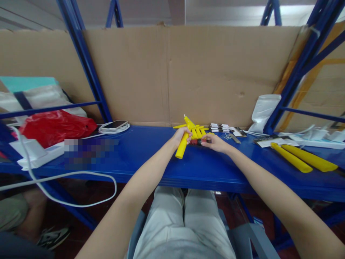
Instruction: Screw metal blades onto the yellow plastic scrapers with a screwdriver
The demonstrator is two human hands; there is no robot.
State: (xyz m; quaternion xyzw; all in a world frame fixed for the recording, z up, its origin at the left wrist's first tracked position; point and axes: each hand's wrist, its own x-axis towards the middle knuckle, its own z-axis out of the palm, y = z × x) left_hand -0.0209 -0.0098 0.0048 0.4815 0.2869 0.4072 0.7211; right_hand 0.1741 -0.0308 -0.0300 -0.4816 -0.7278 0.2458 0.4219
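Observation:
My left hand [182,136] is wrapped round a yellow tapered handle [182,149], whose thick end points down toward me. A narrow yellow head part [189,121] shows above that hand; whether it joins the handle is hidden by my fingers. My right hand [215,142] grips the black end of a red and black tool [195,142], perhaps a screwdriver, lying level beside the handle. Its left end reaches my left fingers, and its tip cannot be made out. Several more yellow pieces [198,132] lie on the table just behind both hands.
On the blue table [151,158], black-and-white packets [219,128] and small metal bits [227,136] lie right of my hands. Two yellow handles [292,157] rest farther right. A phone [115,124] on a coiled cable, a red bag [58,126] and a power strip [45,156] are left. Cardboard [129,75] stands behind.

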